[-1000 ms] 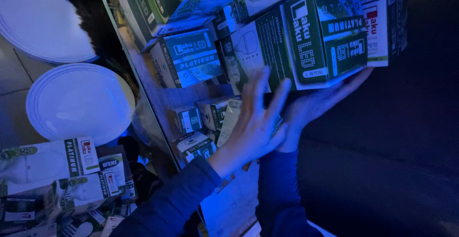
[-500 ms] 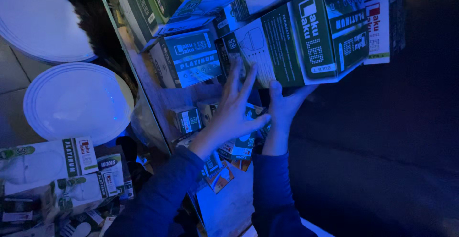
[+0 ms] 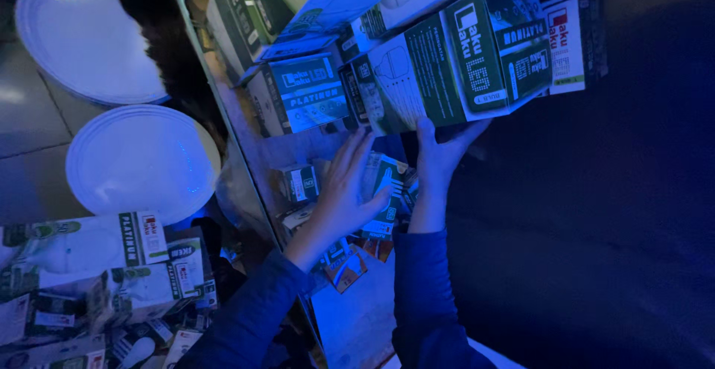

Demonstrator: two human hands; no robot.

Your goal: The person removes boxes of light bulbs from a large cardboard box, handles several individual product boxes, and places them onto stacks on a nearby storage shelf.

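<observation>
My right hand presses its fingers against the lower edge of a large green and white carton that stands on a shelf among similar cartons. My left hand lies flat with fingers spread over small green and white boxes on the shelf below. Both arms wear dark blue sleeves. Whether the left hand grips a box is hidden by the hand itself.
A mid-size green and white box stands further back on the shelf. Two round white lamp covers lie to the left. More green and white cartons are piled at lower left. The right side is dark.
Both hands have come down from the big carton's face. The left hand now rests on the small boxes; the right hand has shifted to the carton's lower edge.
</observation>
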